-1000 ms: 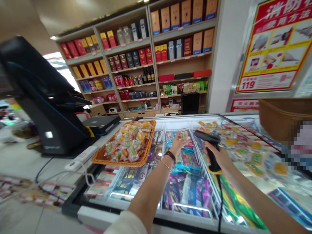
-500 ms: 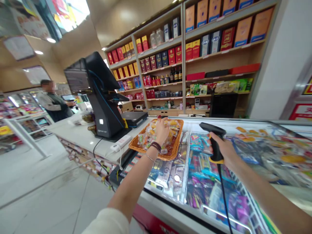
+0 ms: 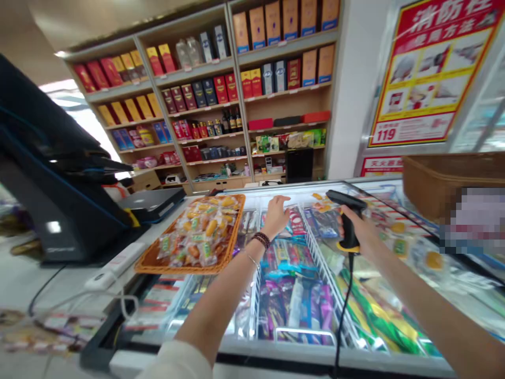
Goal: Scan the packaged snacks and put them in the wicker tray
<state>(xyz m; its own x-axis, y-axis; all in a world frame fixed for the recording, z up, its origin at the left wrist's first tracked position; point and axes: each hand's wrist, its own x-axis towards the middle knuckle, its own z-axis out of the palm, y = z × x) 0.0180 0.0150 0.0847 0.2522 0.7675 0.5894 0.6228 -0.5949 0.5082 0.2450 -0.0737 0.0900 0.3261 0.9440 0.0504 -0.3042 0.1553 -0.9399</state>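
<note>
My right hand [image 3: 365, 234] is wrapped round the grip of a black and yellow barcode scanner [image 3: 347, 227]. Its head points left, and a black cable [image 3: 344, 310] hangs from the handle. Over the glass top of a chest freezer, my left hand [image 3: 276, 215] is raised with its fingers partly stretched to the right; I see nothing in it. To its left, apart from the hand, a shallow orange wicker basket [image 3: 152, 260] holds several clear-wrapped yellow snacks [image 3: 205, 229]. Beneath both hands, colourful ice-cream packets [image 3: 290, 258] show through the glass.
A dark checkout terminal [image 3: 51, 195] and a flat black device [image 3: 152, 204] stand on the left counter, near a white power strip [image 3: 112, 266]. At the right sits a brown box [image 3: 426, 184]. Shelves of boxed goods [image 3: 205, 92] line the back wall.
My view has turned to the right. My left hand has left the snacks in the basket and moved right, over the freezer glass. The scanner stays in my right hand.
</note>
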